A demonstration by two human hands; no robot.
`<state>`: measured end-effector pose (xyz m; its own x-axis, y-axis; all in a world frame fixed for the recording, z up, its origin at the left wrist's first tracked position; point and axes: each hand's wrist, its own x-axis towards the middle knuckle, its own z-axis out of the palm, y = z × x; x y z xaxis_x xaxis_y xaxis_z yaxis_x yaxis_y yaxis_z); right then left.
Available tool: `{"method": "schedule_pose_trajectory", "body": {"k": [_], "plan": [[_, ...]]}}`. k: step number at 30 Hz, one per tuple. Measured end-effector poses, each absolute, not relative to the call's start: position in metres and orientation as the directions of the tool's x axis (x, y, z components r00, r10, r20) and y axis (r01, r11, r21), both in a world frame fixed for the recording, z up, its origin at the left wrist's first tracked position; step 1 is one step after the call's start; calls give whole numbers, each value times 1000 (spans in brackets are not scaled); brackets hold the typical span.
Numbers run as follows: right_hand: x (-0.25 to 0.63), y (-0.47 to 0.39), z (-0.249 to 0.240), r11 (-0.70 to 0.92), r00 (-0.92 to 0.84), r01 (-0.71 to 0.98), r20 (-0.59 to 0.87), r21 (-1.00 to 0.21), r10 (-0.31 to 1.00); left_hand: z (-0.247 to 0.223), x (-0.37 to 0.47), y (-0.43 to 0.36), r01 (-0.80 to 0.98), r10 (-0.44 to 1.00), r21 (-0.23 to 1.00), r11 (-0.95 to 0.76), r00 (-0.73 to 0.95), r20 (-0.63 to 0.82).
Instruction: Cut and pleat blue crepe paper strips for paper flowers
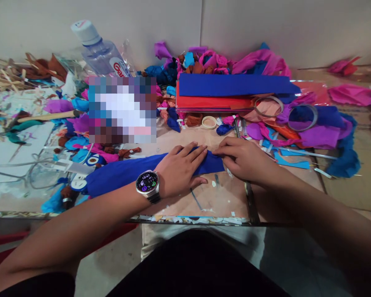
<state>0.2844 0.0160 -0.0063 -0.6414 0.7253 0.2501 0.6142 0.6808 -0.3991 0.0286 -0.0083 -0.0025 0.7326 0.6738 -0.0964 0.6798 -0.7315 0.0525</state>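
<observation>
A long blue strip of crepe-like paper (120, 174) lies flat across the table in front of me. My left hand (181, 167), with a smartwatch (147, 182) on its wrist, rests palm down on the strip, fingers stretched out and pointing right. At the strip's right end, my right hand (238, 159) pinches the upper edge between thumb and fingers. The left hand covers the middle of the strip. Just beyond my hands lie a small roll of tape (209, 128) and a crumpled blue scrap (224, 129).
Stacked blue strips (231, 85) lie on red sheets (210, 103) at the back. A bottle (103, 53) stands back left. Tape rings (313, 123) sit on purple scraps on the right. A white cable (34, 169) runs in from the left, and wooden sticks (12, 80) pile behind it.
</observation>
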Motion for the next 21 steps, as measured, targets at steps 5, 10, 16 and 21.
{"method": "schedule_pose_trajectory", "body": {"k": [5,10,16,21], "plan": [[285,18,-8,704,-647,596,288,-386,705,-4,27,-9,672,668,71,-738,741,-65],[286,19,-11,749,-710,543,267,-381,651,-6,26,-8,666,664,81,-741,745,-54],[285,17,-5,765,-738,535,243,-359,630,2,20,-3,745,744,32,-666,667,-49],[282,16,-2,775,-758,526,221,-350,614,14,17,-1,745,744,30,-666,667,-30]]}}
